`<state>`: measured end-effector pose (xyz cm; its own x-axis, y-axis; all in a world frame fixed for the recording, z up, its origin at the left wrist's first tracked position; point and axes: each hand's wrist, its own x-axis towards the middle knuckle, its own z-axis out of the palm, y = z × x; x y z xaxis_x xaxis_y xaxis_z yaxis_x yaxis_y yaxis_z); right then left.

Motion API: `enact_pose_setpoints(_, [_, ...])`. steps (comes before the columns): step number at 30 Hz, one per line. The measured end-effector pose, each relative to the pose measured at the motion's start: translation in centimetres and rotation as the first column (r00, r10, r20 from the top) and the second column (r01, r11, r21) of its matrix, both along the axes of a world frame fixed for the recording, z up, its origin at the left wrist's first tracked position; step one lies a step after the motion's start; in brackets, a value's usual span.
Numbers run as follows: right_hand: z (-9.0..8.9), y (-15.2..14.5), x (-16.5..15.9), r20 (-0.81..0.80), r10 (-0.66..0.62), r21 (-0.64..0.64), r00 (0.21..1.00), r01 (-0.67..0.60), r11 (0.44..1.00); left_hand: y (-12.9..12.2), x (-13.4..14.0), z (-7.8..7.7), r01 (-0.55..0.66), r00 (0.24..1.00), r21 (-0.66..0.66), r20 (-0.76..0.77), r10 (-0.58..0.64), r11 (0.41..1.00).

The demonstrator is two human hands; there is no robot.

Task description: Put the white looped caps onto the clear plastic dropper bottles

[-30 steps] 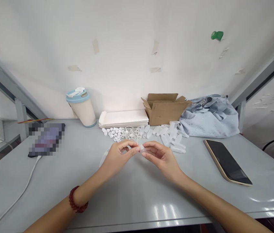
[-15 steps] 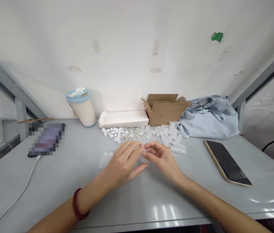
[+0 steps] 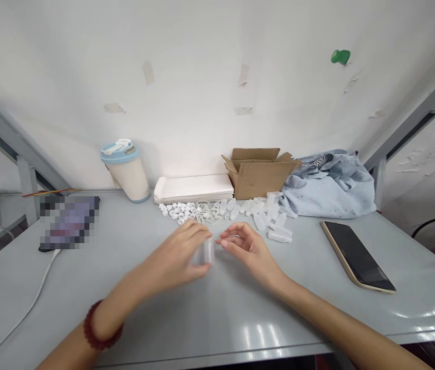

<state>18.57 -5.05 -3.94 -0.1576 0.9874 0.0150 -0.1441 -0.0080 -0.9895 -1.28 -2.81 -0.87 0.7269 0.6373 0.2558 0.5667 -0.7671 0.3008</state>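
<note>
My left hand point(image 3: 174, 254), a little blurred, grips a small translucent plastic tube point(image 3: 209, 252) upright between its thumb below and its fingers above. My right hand point(image 3: 250, 252) is just to the right of that tube, not touching it, with fingers curled and slightly parted; nothing shows in it. Behind the hands lie small white caps point(image 3: 176, 209), a tangle of thin white cord loops point(image 3: 208, 211) and a heap of loose translucent tubes point(image 3: 269, 213). Part of the tabletop is hidden behind my left hand.
At the back stand a cup with a blue lid point(image 3: 127, 172), a stack of white flat packets point(image 3: 194, 187), an open cardboard box point(image 3: 265, 177) and a light blue cloth bag point(image 3: 328, 187). A phone point(image 3: 358, 256) lies right; a blurred-out device point(image 3: 71, 223) with a cable lies left.
My left hand has moved left with the tube, away from my right hand, whose fingers have come off it. Tubes with cords at the left are now covered by my left hand.
</note>
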Motion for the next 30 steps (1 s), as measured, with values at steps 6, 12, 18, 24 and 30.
enact_pose_setpoints(6, [0.4, 0.1, 0.6, 0.072, -0.023, 0.051, 0.997, 0.020, 0.999, 2.4, -4.3, 0.6, -0.118, 0.993, -0.398, -0.074, 0.096, 0.910])
enact_pose_setpoints(12, [0.9, 0.1, 0.8, 0.114, -0.008, 0.040, 0.993, 0.003, 0.999, 1.8, -4.6, 0.7, -0.176, 0.983, -0.498, -0.132, 0.126, 0.849])
enact_pose_setpoints(18, [0.6, 0.2, 0.9, 0.140, -0.016, 0.053, 0.990, 0.009, 0.999, 1.6, -4.7, 0.9, -0.158, 0.987, -0.432, -0.105, 0.125, 0.888])
enact_pose_setpoints(24, [0.3, 0.3, 0.9, 0.164, -0.008, 0.061, 0.986, -0.002, 0.998, 1.7, -4.6, 1.0, -0.181, 0.982, -0.421, -0.121, 0.143, 0.889])
enact_pose_setpoints(30, [-0.4, 0.2, 0.8, 0.335, 0.007, 0.103, 0.942, -0.044, 0.994, 1.9, -5.8, 2.1, -0.287, 0.956, -0.436, -0.190, 0.224, 0.853])
